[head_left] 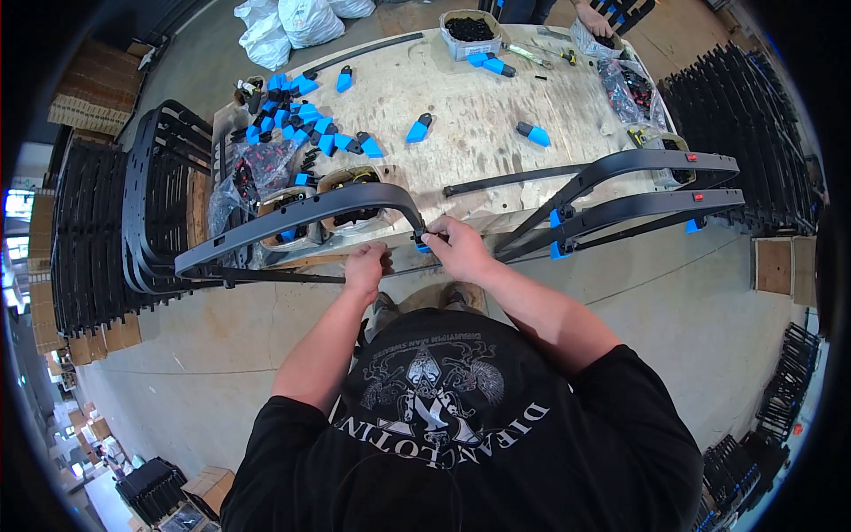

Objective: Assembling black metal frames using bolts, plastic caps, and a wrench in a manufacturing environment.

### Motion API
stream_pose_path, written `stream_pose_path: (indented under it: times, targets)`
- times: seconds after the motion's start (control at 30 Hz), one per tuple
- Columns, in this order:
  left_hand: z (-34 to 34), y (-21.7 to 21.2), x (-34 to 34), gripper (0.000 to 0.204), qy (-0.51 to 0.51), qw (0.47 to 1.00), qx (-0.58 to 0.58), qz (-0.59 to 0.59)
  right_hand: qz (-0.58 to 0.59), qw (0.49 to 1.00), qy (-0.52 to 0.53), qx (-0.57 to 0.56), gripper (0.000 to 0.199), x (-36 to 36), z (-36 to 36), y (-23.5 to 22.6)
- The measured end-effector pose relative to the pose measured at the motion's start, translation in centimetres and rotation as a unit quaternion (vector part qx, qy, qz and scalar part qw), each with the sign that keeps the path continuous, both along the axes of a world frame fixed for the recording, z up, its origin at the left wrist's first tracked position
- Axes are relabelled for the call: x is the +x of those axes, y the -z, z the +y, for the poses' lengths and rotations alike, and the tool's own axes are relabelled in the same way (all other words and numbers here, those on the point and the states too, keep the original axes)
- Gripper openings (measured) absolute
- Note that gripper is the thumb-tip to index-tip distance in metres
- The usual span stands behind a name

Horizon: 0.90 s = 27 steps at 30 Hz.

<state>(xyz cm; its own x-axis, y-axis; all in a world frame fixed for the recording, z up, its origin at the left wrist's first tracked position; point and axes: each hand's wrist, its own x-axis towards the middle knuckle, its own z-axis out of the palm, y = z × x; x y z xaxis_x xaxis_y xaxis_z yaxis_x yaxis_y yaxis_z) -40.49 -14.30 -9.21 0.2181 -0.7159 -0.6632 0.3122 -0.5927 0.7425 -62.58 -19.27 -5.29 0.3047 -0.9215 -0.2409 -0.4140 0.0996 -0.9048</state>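
Both hands on curved dark-grey frame piece [301,217] (long, arched) — right hand [456,248] pinching its blue-tipped end, left hand [366,269] gripping beneath.

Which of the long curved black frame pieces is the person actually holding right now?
The curved black frame at the bench's near-left edge: both hands grip its bent end. The two red-dotted frames on the right lie untouched.

Even, bright indoor light falls from overhead, casting only soft shadows. The fisheye lens bends straight edges toward a dark circular rim. The centre stays sharp, the margins smeared.
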Motion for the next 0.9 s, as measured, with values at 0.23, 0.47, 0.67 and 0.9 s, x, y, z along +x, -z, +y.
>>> stream_pose_path:
  times: [0.23,0.47,0.67,0.9]
  targets:
    - [2.4,-0.2,-0.3,0.019,0.097,0.993,-0.009,-0.071,-0.11,0.984,0.122,0.074,0.031,-0.8,-4.5,2.7]
    - [8.2,-0.4,4.5,0.019,0.091,0.987,0.053,-0.121,0.151,0.988,-0.036,-0.002,0.047,3.0,-12.9,3.1]
    - [15.4,-1.6,8.7,0.018,-0.017,0.987,0.105,-0.123,0.212,0.966,-0.109,-0.101,0.041,7.5,-16.7,5.4]
    - [18.8,-2.4,9.6,0.015,-0.095,0.983,0.135,-0.086,0.262,0.937,-0.139,-0.184,0.029,8.9,-18.3,9.4]
